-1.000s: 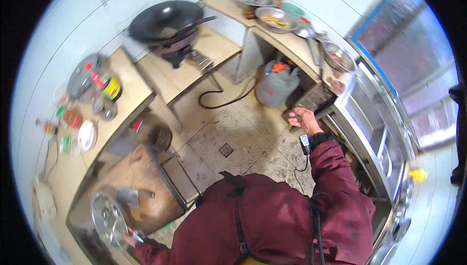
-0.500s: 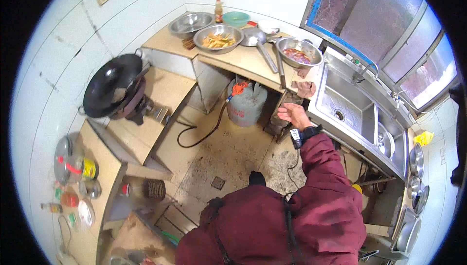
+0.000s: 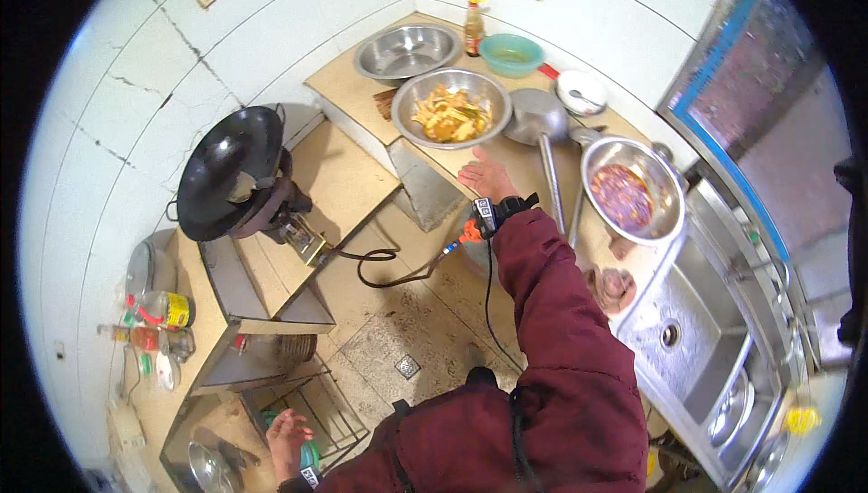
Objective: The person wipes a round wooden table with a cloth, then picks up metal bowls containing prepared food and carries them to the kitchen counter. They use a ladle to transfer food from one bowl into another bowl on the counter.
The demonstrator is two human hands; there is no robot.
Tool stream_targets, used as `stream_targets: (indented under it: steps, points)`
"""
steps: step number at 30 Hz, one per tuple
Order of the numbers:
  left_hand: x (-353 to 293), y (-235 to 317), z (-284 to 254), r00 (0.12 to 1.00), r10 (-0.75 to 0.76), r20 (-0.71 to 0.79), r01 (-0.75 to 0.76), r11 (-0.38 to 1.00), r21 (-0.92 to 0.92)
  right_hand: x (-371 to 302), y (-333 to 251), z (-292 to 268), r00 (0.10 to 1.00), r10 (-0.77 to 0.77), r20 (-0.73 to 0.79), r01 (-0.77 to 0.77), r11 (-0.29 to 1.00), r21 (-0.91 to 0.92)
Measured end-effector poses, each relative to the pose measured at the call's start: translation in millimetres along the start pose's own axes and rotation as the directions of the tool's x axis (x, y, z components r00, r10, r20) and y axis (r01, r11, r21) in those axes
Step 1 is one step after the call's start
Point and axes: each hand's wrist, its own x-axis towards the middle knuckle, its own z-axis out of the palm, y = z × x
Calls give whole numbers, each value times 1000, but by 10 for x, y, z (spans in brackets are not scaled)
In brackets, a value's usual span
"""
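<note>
My right hand (image 3: 485,176) reaches over the front edge of the far counter, fingers stretched out, holding nothing. Just beyond its fingertips stands a steel bowl (image 3: 404,122) of yellowish strips of food (image 3: 450,115). Right of the hand lie a large ladle (image 3: 535,116), its handle toward me, and a steel bowl (image 3: 674,187) with reddish meat in sauce (image 3: 622,196). Low at the left, my left hand (image 3: 289,439) hangs near a wire rack, empty, its fingers loosely bent and apart.
A black wok (image 3: 226,167) sits on a gas burner at the left. An orange valve and hose (image 3: 398,274) are below the counter. The steel sink (image 3: 660,339) is at the right. Bottles (image 3: 163,310) crowd the left ledge. An empty steel basin (image 3: 407,52) stands at the back.
My right hand has moved left and away from me, from beside the sink to the bowl of yellowish strips. My left hand has come into view. The view has turned toward the left.
</note>
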Motion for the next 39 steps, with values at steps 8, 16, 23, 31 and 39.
stream_targets:
  steps: [8,16,23,31,39]
  points:
    - [-27,-156,906,993,-100,-69,114,963,246,752,50,83,993,-78,88,78,997,9]
    - [557,-280,1415,962,-190,196,97,910,403,555,49,90,958,-265,-107,243,953,-180]
    - [779,-261,1628,935,-214,284,59,882,468,-115,53,-275,969,221,-113,-236,961,-145]
    - [907,-223,1755,931,-188,312,1,858,514,-1203,302,-260,989,146,6,-141,962,-233]
    - [1184,-122,2190,891,-228,393,-39,824,566,-2733,-299,-307,963,113,-247,-177,950,-258]
